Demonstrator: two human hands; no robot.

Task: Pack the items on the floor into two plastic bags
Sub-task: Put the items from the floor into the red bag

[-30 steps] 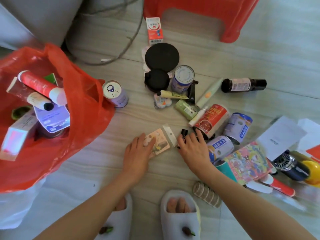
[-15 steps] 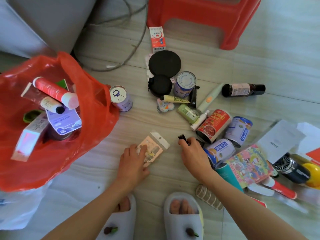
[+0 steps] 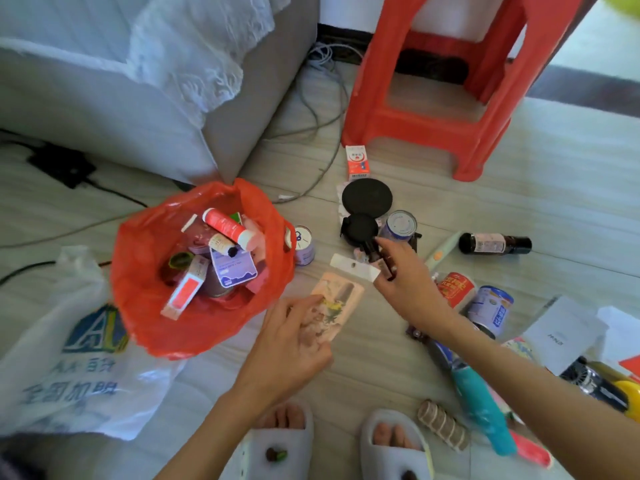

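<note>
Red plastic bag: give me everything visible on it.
The red plastic bag is thin, glossy and translucent. It stands open-mouthed on the floor beside the grey sofa, partly over a white printed bag. One handle loop shows at its right rim beside a small can. Inside are a red-and-white tube, a pink-red box, a purple-labelled card and more. Neither hand touches it.

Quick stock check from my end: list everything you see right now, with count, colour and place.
Red plastic bag: one, open, left of centre, part filled.
White printed plastic bag: one, flat on the floor, lower left.
Flat packaged card: one, beige, centre.
Round black lids: two, behind centre.
Tin cans: about five, mostly blue-white, one red, centre to right.
Dark glass bottle: one, lying right.
Small white-red box: one, by the stool.
Red plastic stool: one, behind.
Left hand: pinches the card.
Right hand: grips a small dark item.
</note>
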